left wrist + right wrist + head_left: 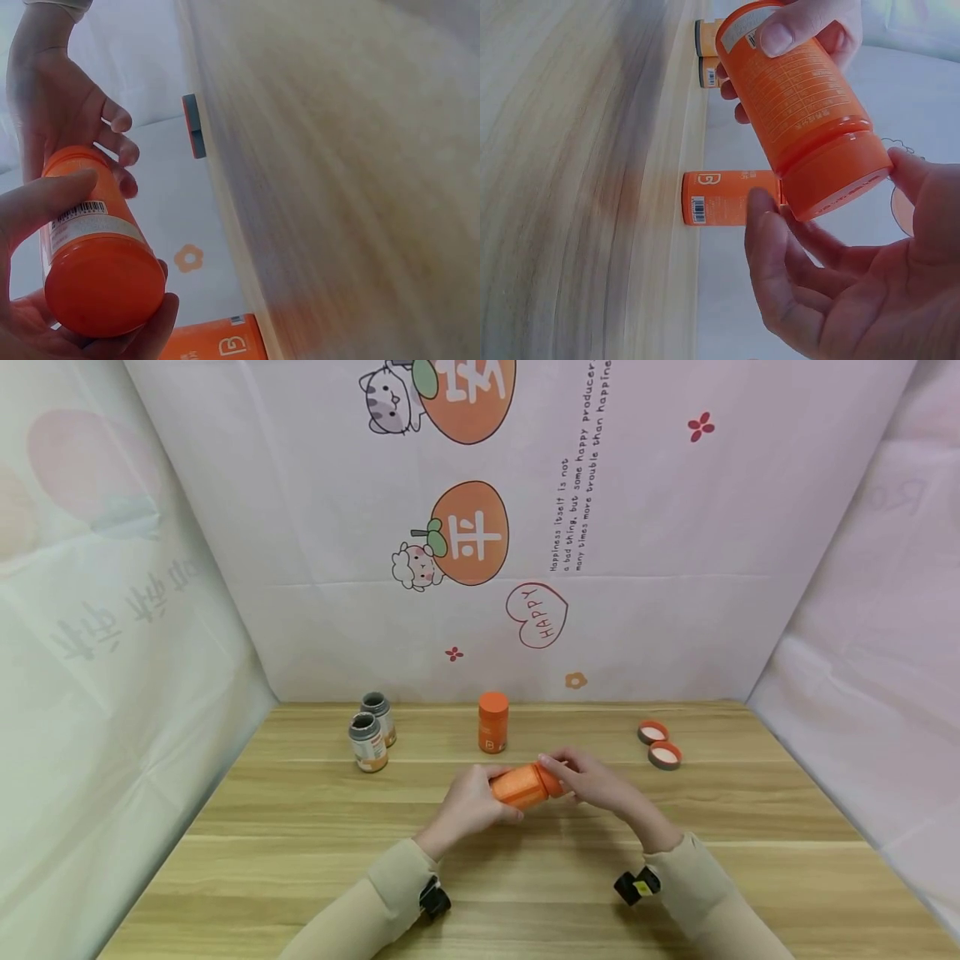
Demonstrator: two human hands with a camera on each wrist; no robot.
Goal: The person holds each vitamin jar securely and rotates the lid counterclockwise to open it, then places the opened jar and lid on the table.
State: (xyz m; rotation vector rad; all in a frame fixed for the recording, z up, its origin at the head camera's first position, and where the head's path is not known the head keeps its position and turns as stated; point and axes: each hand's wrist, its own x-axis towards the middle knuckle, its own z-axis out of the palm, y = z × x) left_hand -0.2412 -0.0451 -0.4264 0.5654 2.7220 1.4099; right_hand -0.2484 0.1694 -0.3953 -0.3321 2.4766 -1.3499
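Note:
Over the middle of the table, my left hand (474, 797) grips an orange bottle (519, 787) around its body, the thumb laid across the label. The bottle is tilted, its base toward the left wrist camera and its lid (836, 172) toward my right hand (596, 781). That hand has its thumb at one edge of the lid and its curled fingers at the other edge. In the right wrist view the lid is on the bottle, with a thin groove between lid and body. My left palm is mostly hidden behind the bottle.
A second orange bottle (493, 727) stands upright with its lid on near the back. To the left are two lidless bottles (369, 747) with grey necks. Two orange-and-grey lids (664, 755) lie at the back right of the wooden table (285, 860), before a printed cloth (337, 635).

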